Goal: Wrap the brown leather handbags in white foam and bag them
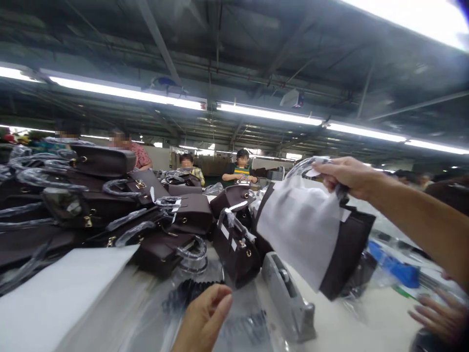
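My right hand (340, 176), raised at the right, is closed around the plastic-wrapped handle of a dark brown handbag (348, 254). A white sheet (296, 225) covers much of the bag's side, and the bag hangs tilted above the table. Low in the middle, my left hand (207, 315) has loosely curled fingers with a gap at the thumb, and nothing shows in it. Clear plastic (242, 327) lies beside that hand. A grey tape dispenser (287, 298) stands between the left hand and the held bag. Another dark brown handbag (236, 249) sits just behind the dispenser.
Piled dark handbags (106, 195) with wrapped handles fill the left side. White foam sheets (69, 288) lie in front of them. Another person's blurred hand (439, 313) is at the lower right, near a blue item (395, 264). Several people sit or stand beyond the table.
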`<state>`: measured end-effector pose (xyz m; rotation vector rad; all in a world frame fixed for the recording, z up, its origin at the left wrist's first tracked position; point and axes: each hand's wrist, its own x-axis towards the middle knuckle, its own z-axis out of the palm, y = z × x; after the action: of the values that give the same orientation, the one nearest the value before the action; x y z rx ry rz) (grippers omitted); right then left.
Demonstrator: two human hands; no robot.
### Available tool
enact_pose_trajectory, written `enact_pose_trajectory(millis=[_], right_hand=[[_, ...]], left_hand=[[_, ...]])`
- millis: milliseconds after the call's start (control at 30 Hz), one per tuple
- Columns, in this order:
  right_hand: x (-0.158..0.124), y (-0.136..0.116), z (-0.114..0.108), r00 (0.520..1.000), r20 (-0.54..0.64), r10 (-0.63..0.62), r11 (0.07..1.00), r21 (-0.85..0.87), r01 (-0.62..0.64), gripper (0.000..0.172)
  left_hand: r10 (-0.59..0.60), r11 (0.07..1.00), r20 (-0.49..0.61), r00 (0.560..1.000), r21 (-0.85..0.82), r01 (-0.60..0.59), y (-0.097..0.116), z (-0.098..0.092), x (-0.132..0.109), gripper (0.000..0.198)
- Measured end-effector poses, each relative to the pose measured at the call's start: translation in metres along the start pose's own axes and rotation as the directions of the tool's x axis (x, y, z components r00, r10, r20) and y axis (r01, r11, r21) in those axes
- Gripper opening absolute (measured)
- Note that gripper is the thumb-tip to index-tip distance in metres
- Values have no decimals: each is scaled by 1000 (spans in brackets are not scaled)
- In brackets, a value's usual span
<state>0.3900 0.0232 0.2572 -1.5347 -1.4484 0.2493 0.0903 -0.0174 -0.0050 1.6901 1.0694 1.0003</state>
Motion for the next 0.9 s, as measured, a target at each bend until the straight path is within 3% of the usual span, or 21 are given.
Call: enact_pose_trajectory(millis=[100,233,367,433,467,500,533,600,633,700,733,800,833,900], right_hand=[[-39,7,38,967,255,21,995,89,-45,39],[-86,19,90,883,466,-56,987,160,-22,51],[-128,3,114,817,537,-207,973,196,118,44],[-155,-3,117,752,512,-415,910,210,358,35],[-172,-3,118,669,485,-563,819,214,533,29],[-192,1,119,536,459,-709,671,204,713,25],[-213,7,120,364,444,-819,483,191,854,23],[-257,25,124,81,468,-880,169,150,974,26],[-278,36,127,-17,492,-870,67,153,986,26],[-313,56,134,-107,515,-850,-18,174,985,24],[-324,64,138,-109,513,-852,-10,191,982,24],[-330,74,146,-29,469,-883,92,232,968,28],[-325,75,149,78,416,-906,204,268,941,30],[-301,72,152,414,271,-869,489,347,800,30]], left_hand=[[-124,973,-24,992,-198,117,18,-2,-32,44],[-246,924,-110,963,-327,199,27,-12,-76,55],[-392,846,-221,893,-469,255,32,-25,-109,53],[-516,713,-181,837,-632,303,32,-30,-119,54],[-559,619,-126,819,-721,311,31,-32,-124,56],[-577,518,-63,814,-799,305,28,-32,-129,57],[-575,426,-9,818,-857,290,23,-32,-134,58],[-571,306,38,820,-917,255,9,-26,-148,55],[-591,274,35,806,-931,242,0,-22,-156,53],[-661,238,17,750,-943,231,-18,-12,-172,47],[-690,225,18,724,-945,237,-25,-8,-179,46],[-698,193,51,714,-947,256,-33,-4,-187,48],[-677,184,65,733,-950,254,-32,-4,-187,50],[-588,214,32,808,-958,193,-24,-10,-179,54]])
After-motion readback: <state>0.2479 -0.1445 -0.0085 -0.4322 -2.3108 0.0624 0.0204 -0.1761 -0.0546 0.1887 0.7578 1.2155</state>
